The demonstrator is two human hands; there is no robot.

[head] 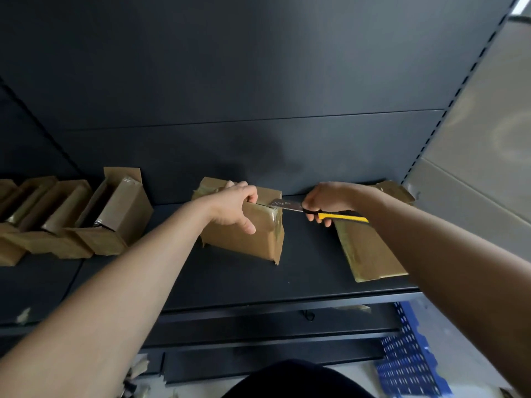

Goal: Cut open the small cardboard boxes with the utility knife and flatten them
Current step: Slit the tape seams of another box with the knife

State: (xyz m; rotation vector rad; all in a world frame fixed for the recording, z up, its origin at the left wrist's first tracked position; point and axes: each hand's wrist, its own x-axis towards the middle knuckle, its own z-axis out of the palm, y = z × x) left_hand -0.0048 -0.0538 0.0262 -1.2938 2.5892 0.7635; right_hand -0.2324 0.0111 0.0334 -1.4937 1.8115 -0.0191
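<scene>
Both hands are busy at one small cardboard box point(247, 239) that stands near the middle of a dark metal shelf point(230, 280). Behind it rises a dark back panel point(258, 81), crossed by a faint horizontal seam. At the right a slotted upright point(448, 110) runs up beside a pale wall point(488, 145). Below the shelf's front edge a lower shelf point(258, 343) shows, and a blue perforated panel point(408, 366) sits at the lower right.

A row of boxes point(57, 208) fills the left part of the shelf, packed side by side with flaps up. The one nearest the middle leans, its brown taped side showing. On the right part a flattened box point(370, 254) lies on the shelf, partly hidden under the right forearm and apart from the standing box.

The left hand point(232, 206) grips the standing box from above, fingers curled over its top and thumb pressed down against the near face. The right hand point(324, 201) is closed round the yellow and black handle of the utility knife point(342, 216), fingers wrapped under it. The blade point(283, 203) is extended toward the left. Its tip meets the taped seam at the box's top right corner, just beside the left hand's fingers.
</scene>
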